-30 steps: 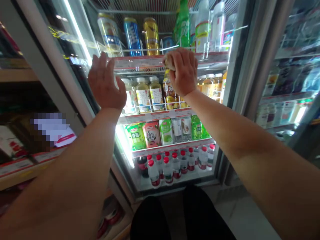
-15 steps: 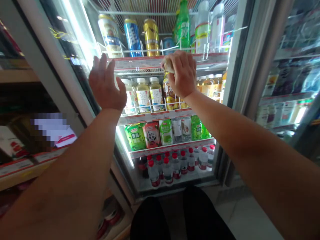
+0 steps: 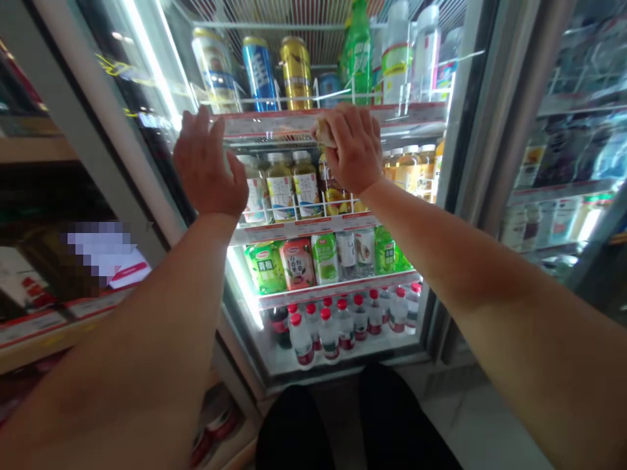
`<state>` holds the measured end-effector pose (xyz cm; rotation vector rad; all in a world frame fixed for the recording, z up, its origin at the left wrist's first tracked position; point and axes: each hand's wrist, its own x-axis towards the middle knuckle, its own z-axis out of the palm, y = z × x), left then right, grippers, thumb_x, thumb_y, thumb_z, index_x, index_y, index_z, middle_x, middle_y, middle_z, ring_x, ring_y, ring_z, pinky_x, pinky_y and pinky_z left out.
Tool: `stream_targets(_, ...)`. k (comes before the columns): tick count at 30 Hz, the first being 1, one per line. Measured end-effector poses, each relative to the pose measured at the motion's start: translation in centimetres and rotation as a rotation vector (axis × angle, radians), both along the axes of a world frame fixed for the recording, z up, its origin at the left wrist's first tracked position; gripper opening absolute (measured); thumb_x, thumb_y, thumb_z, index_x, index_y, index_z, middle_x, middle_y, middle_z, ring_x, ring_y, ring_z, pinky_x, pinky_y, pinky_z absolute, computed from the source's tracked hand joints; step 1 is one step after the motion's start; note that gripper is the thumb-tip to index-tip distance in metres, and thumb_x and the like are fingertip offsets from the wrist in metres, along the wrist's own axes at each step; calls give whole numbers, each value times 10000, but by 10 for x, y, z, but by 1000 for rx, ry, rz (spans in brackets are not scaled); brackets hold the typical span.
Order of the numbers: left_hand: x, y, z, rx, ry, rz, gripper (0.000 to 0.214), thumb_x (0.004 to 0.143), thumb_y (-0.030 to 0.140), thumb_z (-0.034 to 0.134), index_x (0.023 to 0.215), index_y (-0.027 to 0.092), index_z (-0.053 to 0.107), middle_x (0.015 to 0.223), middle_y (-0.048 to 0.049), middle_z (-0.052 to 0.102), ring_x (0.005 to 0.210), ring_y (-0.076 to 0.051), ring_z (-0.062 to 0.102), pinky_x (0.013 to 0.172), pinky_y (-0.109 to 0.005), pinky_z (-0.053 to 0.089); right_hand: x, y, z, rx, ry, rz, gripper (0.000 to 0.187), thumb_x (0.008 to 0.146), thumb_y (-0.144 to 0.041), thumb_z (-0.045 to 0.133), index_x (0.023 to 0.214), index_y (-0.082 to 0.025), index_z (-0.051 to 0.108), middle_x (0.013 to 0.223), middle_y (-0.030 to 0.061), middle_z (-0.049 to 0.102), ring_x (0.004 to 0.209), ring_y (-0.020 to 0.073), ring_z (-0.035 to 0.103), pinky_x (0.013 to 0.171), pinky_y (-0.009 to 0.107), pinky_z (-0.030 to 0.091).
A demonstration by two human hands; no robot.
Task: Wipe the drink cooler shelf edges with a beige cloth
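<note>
My left hand [image 3: 208,163] is raised at the left side of a lit drinks fridge, fingers spread and palm forward. It looks laid flat against the fridge's glass front [image 3: 279,134], where faint reflections show. In my right hand [image 3: 353,147] is a crumpled beige cloth [image 3: 324,132], bunched under the fingers. That hand is at the red-edged strip of the upper shelf [image 3: 274,123], in front of a brown-labelled bottle [image 3: 336,189] that it partly covers. Whether the cloth presses on the glass or the strip, I cannot tell.
Behind stand cans [image 3: 295,72], a green bottle [image 3: 360,55], tea bottles [image 3: 306,186], cartons [image 3: 297,264] and several red-capped water bottles [image 3: 329,336]. A metal frame [image 3: 494,130] runs along the right. Wooden shelving [image 3: 34,147] is at the left.
My right hand has shifted slightly left and a little down with the cloth. My left hand has stayed in place.
</note>
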<state>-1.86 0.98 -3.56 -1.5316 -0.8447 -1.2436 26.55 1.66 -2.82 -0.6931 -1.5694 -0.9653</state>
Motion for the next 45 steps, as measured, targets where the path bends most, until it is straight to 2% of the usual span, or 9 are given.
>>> stream_targets(5,5,-5,-1,12,-31,-12,611,871,176,523,1478,160,453,1577,-60,368,1497,-248,251,1207,-479,229,0,7,2,100,243,30,393,915,-236,379,1277,-228,531,1299,124,569,1262,296,489,1090,523,393)
stream_targets(11,7,-7,-2,-12,-38,-21,617,867,191,514,1479,154,450,1583,-65,357,1501,-250,236,1217,-495,208,0,1,-2,-3,-87,10,385,897,-248,435,1264,-277,548,1327,76,557,1274,292,495,1079,515,419)
stream_targets(16,8,-7,-2,4,-38,-8,611,860,165,519,1467,126,464,1573,-77,376,1494,-261,255,1213,-482,227,0,3,-1,28,177,19,424,894,-235,409,1303,-251,519,1348,114,535,1299,310,476,1101,547,387)
stream_targets(21,8,-7,-2,19,-32,21,611,856,153,514,1465,123,471,1564,-76,388,1489,-251,275,1201,-472,256,0,1,-2,-27,-18,20,393,901,-289,424,1279,-261,531,1319,100,551,1278,309,495,1083,536,407)
stream_targets(26,8,-7,-3,0,-46,-8,641,829,176,532,1466,149,467,1575,-49,367,1495,-254,260,1205,-505,237,0,-2,-3,7,110,15,409,904,-271,406,1297,-252,519,1343,116,536,1289,319,485,1087,542,396)
stream_targets(31,9,-10,-2,-71,-78,-81,609,855,213,548,1458,175,465,1584,-54,355,1508,-255,219,1237,-494,182,-1,-4,-5,-40,-90,1,395,892,-259,430,1272,-268,539,1312,84,560,1267,302,504,1077,527,416)
stream_targets(37,9,-9,-3,-63,-85,-108,601,853,198,557,1448,181,477,1581,-61,363,1507,-260,223,1243,-481,167,0,1,-3,7,147,20,403,923,-268,385,1302,-241,520,1324,119,542,1286,317,497,1087,543,399)
stream_targets(42,8,-8,-4,-32,-61,-67,625,840,173,554,1459,150,469,1576,-72,371,1499,-269,242,1231,-483,185,-1,-4,-6,-28,-65,0,379,909,-272,432,1270,-266,547,1303,85,571,1256,303,512,1072,520,422)
stream_targets(45,8,-9,-4,-49,-60,-67,628,849,171,550,1469,143,457,1588,-69,349,1503,-273,227,1226,-494,185,-1,-4,-6,-23,5,8,401,916,-281,421,1303,-263,524,1330,98,554,1283,312,496,1081,537,412)
